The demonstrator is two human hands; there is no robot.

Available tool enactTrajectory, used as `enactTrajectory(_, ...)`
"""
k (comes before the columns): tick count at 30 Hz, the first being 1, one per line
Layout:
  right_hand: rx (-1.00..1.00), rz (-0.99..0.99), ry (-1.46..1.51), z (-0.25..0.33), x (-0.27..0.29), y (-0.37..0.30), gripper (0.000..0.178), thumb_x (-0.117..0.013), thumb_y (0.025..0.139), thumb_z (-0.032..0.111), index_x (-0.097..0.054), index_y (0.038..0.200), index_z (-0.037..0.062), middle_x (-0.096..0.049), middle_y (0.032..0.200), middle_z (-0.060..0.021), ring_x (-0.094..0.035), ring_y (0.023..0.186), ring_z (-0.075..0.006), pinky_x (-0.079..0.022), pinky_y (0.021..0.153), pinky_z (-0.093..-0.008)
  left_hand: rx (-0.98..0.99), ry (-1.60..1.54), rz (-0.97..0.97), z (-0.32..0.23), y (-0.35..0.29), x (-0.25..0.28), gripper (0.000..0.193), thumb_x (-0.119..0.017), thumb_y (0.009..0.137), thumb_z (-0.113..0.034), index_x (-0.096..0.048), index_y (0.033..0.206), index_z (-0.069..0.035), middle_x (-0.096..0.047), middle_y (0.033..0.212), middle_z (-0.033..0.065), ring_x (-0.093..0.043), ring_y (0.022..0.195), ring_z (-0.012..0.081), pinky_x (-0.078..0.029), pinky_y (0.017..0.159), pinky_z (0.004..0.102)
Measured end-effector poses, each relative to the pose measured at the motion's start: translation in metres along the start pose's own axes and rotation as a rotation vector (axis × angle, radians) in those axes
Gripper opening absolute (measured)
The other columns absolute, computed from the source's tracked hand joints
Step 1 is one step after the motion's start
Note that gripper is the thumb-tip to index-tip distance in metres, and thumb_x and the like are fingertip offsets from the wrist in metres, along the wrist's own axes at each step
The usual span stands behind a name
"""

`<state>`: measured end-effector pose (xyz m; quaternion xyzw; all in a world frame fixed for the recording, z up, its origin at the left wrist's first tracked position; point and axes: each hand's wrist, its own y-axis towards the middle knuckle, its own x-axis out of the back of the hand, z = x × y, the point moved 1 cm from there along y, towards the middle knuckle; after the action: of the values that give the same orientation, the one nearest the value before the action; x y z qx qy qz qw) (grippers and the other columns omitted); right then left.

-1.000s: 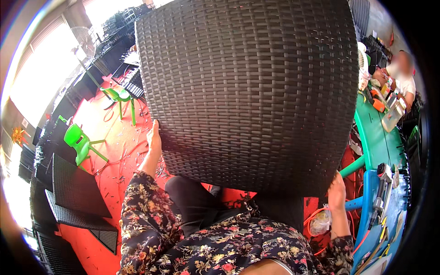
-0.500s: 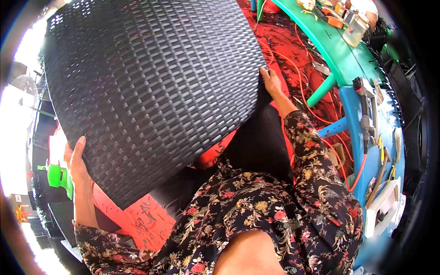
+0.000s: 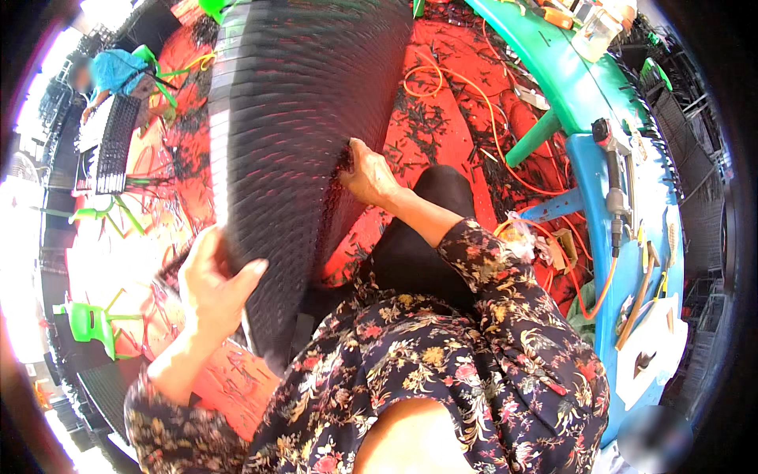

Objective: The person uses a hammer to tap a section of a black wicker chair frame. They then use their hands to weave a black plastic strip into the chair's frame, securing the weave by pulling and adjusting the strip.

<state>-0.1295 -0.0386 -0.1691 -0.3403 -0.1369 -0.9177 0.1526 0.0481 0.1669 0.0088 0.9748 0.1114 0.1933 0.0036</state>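
A large black woven panel (image 3: 292, 103), like plastic wicker, stands tilted on edge in front of my lap. Pale light runs along its left edge. My left hand (image 3: 209, 292) is at that edge near the bottom, thumb lying over the face and the other fingers partly hidden against the panel. Higher up, my right hand (image 3: 371, 175) grips the panel's right side, its fingertips curled at the weave. Part of the panel beyond the top of the picture is out of sight.
A green table (image 3: 545, 71) and a blue one (image 3: 584, 189) stand at the right, carrying a hand tool with a hose (image 3: 616, 174) and a white container (image 3: 651, 347). Orange hose (image 3: 493, 118) and black scraps lie on the red floor. At far left are a green chair (image 3: 91, 324) and another person (image 3: 122, 73).
The panel has turned from lying broad toward me to standing more on edge. Both hands have come closer together, the left moving right and the right moving left.
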Motion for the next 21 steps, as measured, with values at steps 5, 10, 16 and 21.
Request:
enactTrajectory(5,-0.148,0.076,0.225,0.01,0.01,-0.01,0.042,-0.066,0.075,0.014,-0.047,0.104,-0.0094,-0.061,0.094,-0.0332,-0.061,0.093,-0.0456,-0.05,0.078,-0.0494,-0.192,0.141,0.065,-0.019,0.055,-0.025,0.041,-0.07,0.075,-0.011,-0.055,0.112,0.001,-0.062,0.09,0.0151,-0.063,0.083,0.0218,-0.049,0.077,0.0311)
enactTrajectory(10,-0.068,-0.149,0.096,0.0,0.054,-0.02,0.043,-0.067,0.076,0.012,-0.054,0.115,-0.0001,-0.064,0.091,-0.0183,-0.065,0.084,-0.032,-0.052,0.076,-0.0373,-0.24,0.618,0.393,-0.027,0.072,-0.033,0.067,-0.07,0.074,-0.024,-0.039,0.127,0.003,-0.058,0.109,0.0267,-0.057,0.102,0.0417,-0.047,0.086,0.0428)
enactTrajectory(16,0.879,-0.256,-0.07,0.123,0.128,-0.025,0.049,-0.067,0.068,0.003,-0.056,0.116,0.0005,-0.057,0.116,-0.0148,-0.052,0.112,-0.0349,-0.039,0.099,-0.0448,-0.278,0.836,0.363,-0.019,0.042,-0.019,0.085,-0.073,0.073,-0.025,-0.027,0.139,0.003,-0.054,0.11,0.0248,-0.059,0.093,0.0402,-0.049,0.079,0.0453)
enactTrajectory(21,1.0,0.05,-0.489,0.125,0.122,0.011,0.046,-0.054,0.071,0.002,-0.057,0.117,0.0053,-0.059,0.11,-0.013,-0.052,0.11,-0.0312,-0.036,0.1,-0.0443,-0.518,0.868,0.344,-0.005,0.019,0.017,0.077,-0.071,0.073,-0.021,-0.033,0.137,0.002,-0.056,0.097,0.0183,-0.059,0.079,0.0353,-0.047,0.069,0.0432)
